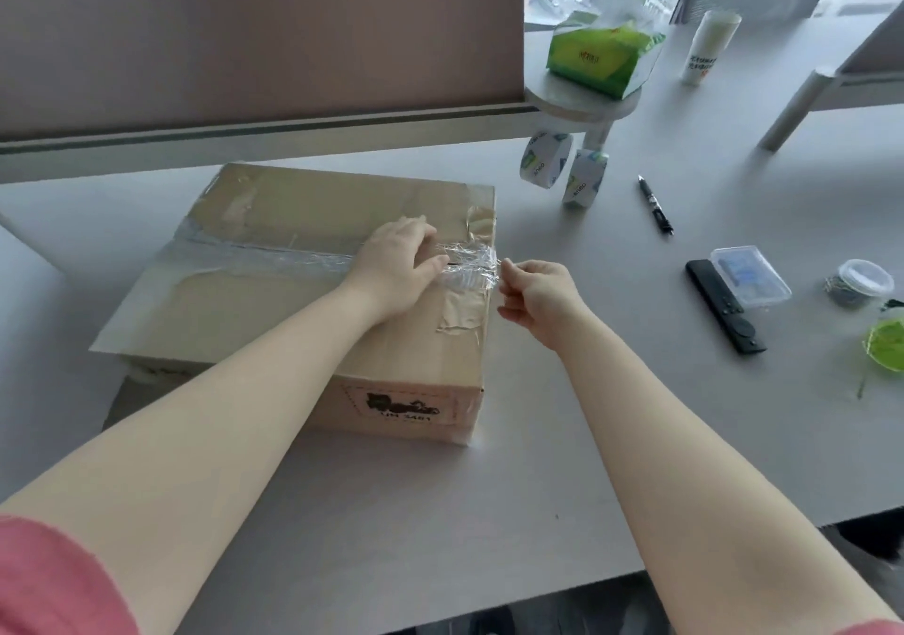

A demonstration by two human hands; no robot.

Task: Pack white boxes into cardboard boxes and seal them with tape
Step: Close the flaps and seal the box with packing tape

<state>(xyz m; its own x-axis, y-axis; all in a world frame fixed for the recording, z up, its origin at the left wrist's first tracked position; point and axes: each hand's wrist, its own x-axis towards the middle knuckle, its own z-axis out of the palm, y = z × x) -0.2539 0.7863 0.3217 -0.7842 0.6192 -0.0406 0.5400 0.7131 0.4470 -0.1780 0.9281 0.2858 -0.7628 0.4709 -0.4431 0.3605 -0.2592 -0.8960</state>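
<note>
Head view, cardboard box [274, 321]: closed, lying flat on the grey counter [562, 389] left of centre; no white boxes show, so they are probably already inside.
Head view, clear tape [274, 257]: a crinkled strip runs along the top seam to the box's right edge, where its end is bunched and wrinkled.
Head view, left hand [396, 267]: lies on the box top, fingers bent down onto the tape near the right edge, pressing it in place; not curled round anything.
Head view, right hand [538, 296]: just off the box's right edge, fingertips pinching the loose tape end.
Head view, spare tape rolls [562, 167]: two stand behind the box, well apart from both hands.
Handling, judged: the tape is thin, limp and sticky, and will fold on itself if slack, so pull it taut by its very end. The box looks stiff enough to take firm pressing along the seam.
Step, judged: sealing nearly done; the end needs folding down the side.
</note>
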